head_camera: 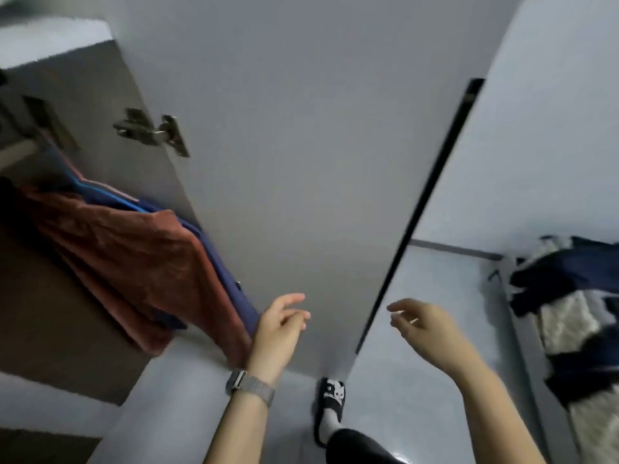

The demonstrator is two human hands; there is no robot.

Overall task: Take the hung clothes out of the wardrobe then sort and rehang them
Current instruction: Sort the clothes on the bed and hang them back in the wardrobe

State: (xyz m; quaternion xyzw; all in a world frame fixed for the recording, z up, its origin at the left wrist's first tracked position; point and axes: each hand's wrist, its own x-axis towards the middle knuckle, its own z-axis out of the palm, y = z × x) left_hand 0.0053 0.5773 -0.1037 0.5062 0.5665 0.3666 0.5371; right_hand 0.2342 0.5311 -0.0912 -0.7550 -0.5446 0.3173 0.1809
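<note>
Reaching both hands, left hand (279, 326) and right hand (425, 324) loose-fingered, gripping nothing, toward flat grey wardrobe door (301, 162); rust velvety garment (134, 262) hanging nearby.

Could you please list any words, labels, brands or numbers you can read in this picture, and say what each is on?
No text can be read anywhere.
The black slipper bears a white print: a figure, not letters, as far as the blur allows.
The watch shows only its band.
The wardrobe door and hanging clothes carry no visible labels.
</note>
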